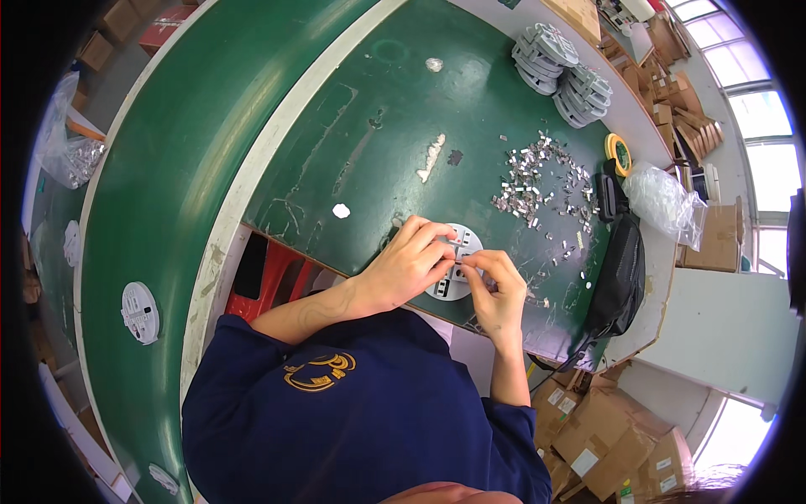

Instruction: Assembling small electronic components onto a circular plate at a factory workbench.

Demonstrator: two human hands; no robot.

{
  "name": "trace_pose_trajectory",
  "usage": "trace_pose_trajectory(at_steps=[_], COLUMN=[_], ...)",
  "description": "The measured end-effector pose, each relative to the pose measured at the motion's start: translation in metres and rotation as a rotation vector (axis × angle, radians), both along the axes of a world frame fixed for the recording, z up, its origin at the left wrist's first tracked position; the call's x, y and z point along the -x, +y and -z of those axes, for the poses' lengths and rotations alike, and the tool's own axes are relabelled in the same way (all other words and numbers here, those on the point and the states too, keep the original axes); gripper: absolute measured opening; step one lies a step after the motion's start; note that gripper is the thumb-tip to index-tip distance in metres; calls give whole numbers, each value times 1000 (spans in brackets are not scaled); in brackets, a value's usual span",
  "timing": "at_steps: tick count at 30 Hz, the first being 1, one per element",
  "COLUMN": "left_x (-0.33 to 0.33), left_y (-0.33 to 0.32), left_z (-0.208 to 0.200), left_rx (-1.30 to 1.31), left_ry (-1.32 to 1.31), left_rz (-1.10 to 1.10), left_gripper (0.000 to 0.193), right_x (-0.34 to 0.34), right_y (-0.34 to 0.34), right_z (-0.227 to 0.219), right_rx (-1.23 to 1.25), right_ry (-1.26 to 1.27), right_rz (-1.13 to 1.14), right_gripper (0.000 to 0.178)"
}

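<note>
A round, pale grey disc (454, 291) with black slots and small parts lies at the near edge of the green table, beneath my fingers. My left hand (409, 262) reaches over its left side, fingertips pinched together above the middle. From the right, my right hand (499, 294) meets it with thumb and forefinger closed. The fingertips of both hands nearly touch. Whatever is between them is too small to make out. Part of the disc is hidden by the hands.
Small metal pieces (537, 178) lie scattered to the right. Stacked grey discs (544, 57) stand at the far right. Along the right edge are a yellow tape roll (618, 154), clear plastic bag (663, 206) and black bag (620, 281). Left runs a green conveyor (151, 210) carrying another disc (140, 312).
</note>
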State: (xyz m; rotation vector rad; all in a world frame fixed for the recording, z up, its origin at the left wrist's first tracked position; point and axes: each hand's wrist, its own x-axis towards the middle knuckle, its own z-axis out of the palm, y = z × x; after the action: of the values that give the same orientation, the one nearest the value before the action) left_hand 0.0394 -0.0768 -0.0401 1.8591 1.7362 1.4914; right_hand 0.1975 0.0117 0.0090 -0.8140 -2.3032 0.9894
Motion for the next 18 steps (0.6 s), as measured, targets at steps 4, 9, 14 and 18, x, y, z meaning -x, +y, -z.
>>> trace_pose_trajectory(at_steps=[4,9,14,18], left_x=[1,3,6,6], left_y=[-2,-4,-5,-4], left_z=[0,0,0,0], left_rx=[-2,-3,-6,-24], left_ry=[-33,-81,-87,-72], left_rz=[3,-17,-30,-39], left_gripper=[15,15,16,17], right_x=[3,7,10,12], right_y=[8,11,13,13], right_z=[-3,-2,0,-1], right_rx=[36,43,-33,-50], right_ry=[-56,-78,-89,-107], right_rz=[-69,-128,-171,-181], right_gripper=[10,10,11,12])
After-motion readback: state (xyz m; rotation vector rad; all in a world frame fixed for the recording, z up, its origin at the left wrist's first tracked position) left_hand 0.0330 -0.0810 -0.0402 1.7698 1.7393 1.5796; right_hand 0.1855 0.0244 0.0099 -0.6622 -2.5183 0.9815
